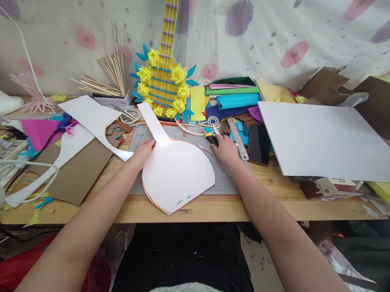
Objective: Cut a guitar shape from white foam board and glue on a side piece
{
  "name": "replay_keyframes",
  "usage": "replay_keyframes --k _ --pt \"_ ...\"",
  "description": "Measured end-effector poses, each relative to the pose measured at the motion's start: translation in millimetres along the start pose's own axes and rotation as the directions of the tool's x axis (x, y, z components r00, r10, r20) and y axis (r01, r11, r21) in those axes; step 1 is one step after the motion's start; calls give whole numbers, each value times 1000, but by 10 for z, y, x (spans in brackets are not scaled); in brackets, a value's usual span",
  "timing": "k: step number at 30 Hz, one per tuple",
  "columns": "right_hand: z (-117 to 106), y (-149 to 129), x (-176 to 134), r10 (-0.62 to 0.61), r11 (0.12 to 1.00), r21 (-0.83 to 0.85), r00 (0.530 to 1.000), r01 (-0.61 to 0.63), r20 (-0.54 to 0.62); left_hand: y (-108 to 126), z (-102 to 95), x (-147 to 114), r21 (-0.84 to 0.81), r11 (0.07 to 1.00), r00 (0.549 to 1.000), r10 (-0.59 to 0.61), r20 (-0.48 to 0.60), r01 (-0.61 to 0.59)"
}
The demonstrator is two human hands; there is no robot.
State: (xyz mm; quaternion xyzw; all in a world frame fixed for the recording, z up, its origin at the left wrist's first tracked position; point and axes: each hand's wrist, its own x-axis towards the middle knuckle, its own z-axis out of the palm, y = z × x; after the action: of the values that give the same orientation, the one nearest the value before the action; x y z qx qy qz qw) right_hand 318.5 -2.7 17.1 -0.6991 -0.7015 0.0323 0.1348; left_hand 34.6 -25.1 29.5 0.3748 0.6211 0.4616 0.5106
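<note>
A white foam-board cutout (178, 174), with a round body cut off straight on one side and a long straight neck, lies over the grey cutting mat (228, 182) and the table's front edge. My left hand (143, 153) grips its left edge, near where neck and body meet; the thumb and fingertips are partly hidden. To the right of the cutout, my right hand (226, 149) is closed around a black-and-yellow utility knife (212, 139) at the mat's far side. A metal ruler (238, 139) and a dark phone (259, 144) lie just right of that hand.
Behind stands a yellow paper guitar (163, 84) trimmed with flowers. White board offcuts (88, 116), brown cardboard (77, 171), scissors (130, 116) and a glue gun (65, 122) with cables crowd the left. A large white board (335, 142) covers the right side.
</note>
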Motion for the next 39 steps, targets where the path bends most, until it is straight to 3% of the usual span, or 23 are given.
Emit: replay_keyframes --k 4,7,10,13,17,21,25,29,39 --pt "-163 -71 54 -39 995 90 999 39 1 -116 29 -12 136 991 976 47 -213 -17" --pt "-327 -190 96 -55 987 156 997 45 59 -137 63 -58 472 870 905 307 -293 -143" --pt "-453 -401 133 -171 970 198 976 142 138 -125 93 -97 764 570 803 584 -117 -303" --pt "-478 -685 186 -287 943 245 924 225 252 -151 146 -101 867 357 831 545 109 -348" --pt "-408 -1069 273 -421 906 160 862 391 281 -244 236 -85 919 214 888 400 225 -330" --pt "-352 -1358 306 -467 870 17 813 492 349 -286 271 -78 934 161 897 369 244 -320" --pt "-280 -1504 294 -467 859 -30 806 511 365 -277 270 -84 934 164 897 371 241 -318" --pt "-267 -1492 254 -510 826 -55 784 562 355 -273 276 -88 933 168 898 370 239 -318" --pt "-559 -1370 134 -498 779 -151 747 609 441 -245 273 -94 939 135 903 348 253 -316"
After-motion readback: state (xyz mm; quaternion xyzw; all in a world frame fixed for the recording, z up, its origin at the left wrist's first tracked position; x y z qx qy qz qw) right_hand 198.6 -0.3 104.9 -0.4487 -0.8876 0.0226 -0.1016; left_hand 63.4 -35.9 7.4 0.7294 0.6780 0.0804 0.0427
